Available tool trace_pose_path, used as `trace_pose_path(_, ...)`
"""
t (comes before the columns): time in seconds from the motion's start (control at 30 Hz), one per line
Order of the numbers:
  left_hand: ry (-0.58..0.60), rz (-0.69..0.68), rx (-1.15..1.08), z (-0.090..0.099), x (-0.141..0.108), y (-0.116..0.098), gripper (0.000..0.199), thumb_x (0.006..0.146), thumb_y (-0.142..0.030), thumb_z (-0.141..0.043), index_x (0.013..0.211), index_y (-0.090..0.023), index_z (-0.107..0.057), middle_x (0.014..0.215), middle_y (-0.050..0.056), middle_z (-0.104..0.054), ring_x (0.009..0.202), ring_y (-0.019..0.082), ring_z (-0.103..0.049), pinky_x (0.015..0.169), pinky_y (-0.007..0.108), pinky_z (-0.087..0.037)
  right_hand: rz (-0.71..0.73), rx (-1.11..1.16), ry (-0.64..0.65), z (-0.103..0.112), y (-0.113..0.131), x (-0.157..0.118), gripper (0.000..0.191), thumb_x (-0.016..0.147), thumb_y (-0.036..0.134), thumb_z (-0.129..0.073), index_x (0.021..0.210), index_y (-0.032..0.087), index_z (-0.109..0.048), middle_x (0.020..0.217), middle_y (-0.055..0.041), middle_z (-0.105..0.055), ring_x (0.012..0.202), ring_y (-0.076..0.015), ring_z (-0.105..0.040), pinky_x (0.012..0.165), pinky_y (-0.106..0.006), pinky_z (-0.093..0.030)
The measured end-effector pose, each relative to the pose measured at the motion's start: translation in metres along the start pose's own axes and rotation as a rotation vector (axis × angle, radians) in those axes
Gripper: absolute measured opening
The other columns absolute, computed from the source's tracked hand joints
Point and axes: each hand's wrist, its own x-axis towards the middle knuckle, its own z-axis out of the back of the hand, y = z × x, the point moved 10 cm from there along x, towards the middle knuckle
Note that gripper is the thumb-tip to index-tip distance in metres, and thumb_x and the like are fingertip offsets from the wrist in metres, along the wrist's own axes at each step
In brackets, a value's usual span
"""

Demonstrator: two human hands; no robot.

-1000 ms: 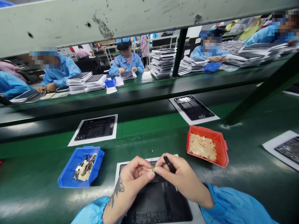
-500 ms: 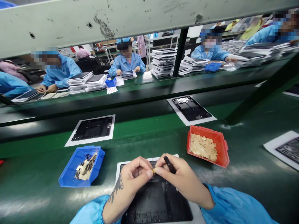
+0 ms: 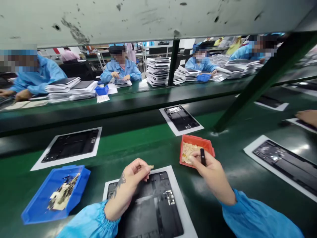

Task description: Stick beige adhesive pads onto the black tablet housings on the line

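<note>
My left hand (image 3: 137, 172) is closed in a pinch on a small tan piece (image 3: 151, 167), held above the upper edge of a black tablet housing (image 3: 151, 208). That housing lies on a white sheet (image 3: 182, 211) in front of me. Over at the red bin (image 3: 210, 145), my right hand (image 3: 210, 167) has its thumb and fingertips at the heap of tan pieces (image 3: 189, 148). A slim black tool (image 3: 202, 157) is tucked between its fingers, with its working end hidden. Whether the fingertips also grip a piece cannot be made out.
A blue bin (image 3: 37, 198) with scraps stands left. More black housings lie on sheets at the left (image 3: 71, 143), back (image 3: 182, 119) and right (image 3: 284, 162). A green slanted post (image 3: 247, 82) rises behind the red bin. Co-workers sit across the bench; another person's hand (image 3: 308, 117) shows far right.
My hands have parted. The right moved from the left hand to the red bin, with the black tool; the left keeps a pinch above the housing. The view has turned right.
</note>
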Motion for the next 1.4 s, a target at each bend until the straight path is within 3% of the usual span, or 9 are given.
trace_pose_path(0.17,0.089,-0.189,0.274,-0.062,0.039,-0.020,0.022,0.085,-0.033,-0.062,0.076,-0.013,-0.059,0.065,-0.001,-0.048,0.060,0.012,-0.041,0.056,0.022,-0.032,-0.019,0.154,-0.254,0.057,-0.030,0.012,0.038,0.076,0.047,-0.076,0.092,0.018,-0.058,0.083,-0.0031,-0.057,0.075,-0.0194,-0.056,0.067,-0.028,-0.049)
trace_pose_path(0.27,0.133,-0.380,0.386,-0.108,0.059,-0.031,0.011,0.085,-0.020,-0.057,0.079,-0.015,-0.065,0.077,0.002,-0.058,0.071,0.016,-0.051,0.066,0.025,-0.038,0.015,0.144,-0.277,0.065,-0.035,0.014,0.036,0.077,0.045,-0.075,0.093,0.017,-0.059,0.083,-0.0038,-0.058,0.076,-0.0196,-0.057,0.067,-0.028,-0.050)
trace_pose_path(0.43,0.295,-0.375,0.352,-0.156,0.079,-0.007,0.037,0.082,-0.005,-0.047,0.112,-0.014,-0.066,0.097,0.007,-0.063,0.082,0.019,-0.059,0.082,0.029,-0.046,0.012,0.183,-0.269,0.066,-0.036,0.012,0.033,0.078,0.043,-0.076,0.092,0.017,-0.060,0.085,-0.0037,-0.059,0.077,-0.0187,-0.057,0.068,-0.026,-0.051)
trace_pose_path(0.53,0.299,-0.308,0.281,-0.150,0.078,-0.002,0.033,0.086,-0.013,-0.050,0.116,-0.013,-0.064,0.113,0.009,-0.059,0.093,0.020,-0.058,0.088,0.029,-0.045,-0.016,0.216,-0.200,0.059,-0.035,0.010,0.034,0.078,0.045,-0.075,0.091,0.018,-0.060,0.085,-0.0035,-0.060,0.077,-0.0189,-0.058,0.068,-0.026,-0.050)
trace_pose_path(0.7,0.420,-0.059,0.110,-0.142,0.061,0.007,0.037,0.095,-0.038,-0.047,0.100,-0.007,-0.066,0.089,0.012,-0.063,0.071,0.015,-0.058,0.068,0.025,-0.048,-0.040,0.135,-0.045,0.040,-0.032,0.006,0.032,0.079,0.045,-0.072,0.089,0.017,-0.062,0.084,-0.0044,-0.061,0.079,-0.0209,-0.058,0.072,-0.030,-0.048)
trace_pose_path(0.83,0.437,0.108,-0.149,-0.140,0.053,0.018,0.027,0.088,-0.034,-0.062,0.090,-0.007,-0.063,0.088,0.010,-0.062,0.070,0.011,-0.056,0.067,0.020,-0.045,-0.035,0.139,0.034,0.028,-0.025,0.003,0.029,0.081,0.045,-0.069,0.088,0.017,-0.063,0.082,-0.0035,-0.060,0.079,-0.0204,-0.057,0.073,-0.030,-0.048)
trace_pose_path(1.0,0.376,0.147,-0.205,-0.133,0.055,0.026,0.027,0.084,-0.035,-0.068,0.087,-0.010,-0.058,0.084,0.007,-0.060,0.067,0.011,-0.056,0.064,0.021,-0.045,-0.030,0.149,0.118,0.016,-0.016,0.000,0.025,0.085,0.042,-0.067,0.085,0.018,-0.063,0.075,-0.0007,-0.057,0.069,-0.0157,-0.055,0.062,-0.025,-0.046)
trace_pose_path(1.17,0.429,0.187,-0.214,-0.136,0.050,0.028,0.027,0.080,-0.029,-0.073,0.087,-0.006,-0.062,0.077,0.009,-0.061,0.069,0.012,-0.058,0.066,0.020,-0.046,-0.038,0.215,0.177,0.009,-0.020,-0.001,0.021,0.086,0.038,-0.066,0.087,0.018,-0.062,0.082,-0.0015,-0.060,0.081,-0.0182,-0.057,0.075,-0.029,-0.045)
trace_pose_path(1.4,0.412,0.205,-0.232,-0.131,0.050,0.034,0.023,0.079,-0.027,-0.074,0.080,-0.008,-0.060,0.072,0.007,-0.061,0.065,0.011,-0.056,0.063,0.018,-0.045,-0.023,0.140,0.149,0.010,-0.027,-0.001,0.018,0.086,0.036,-0.066,0.089,0.019,-0.062,0.085,0.0000,-0.061,0.081,-0.0169,-0.057,0.077,-0.027,-0.044)
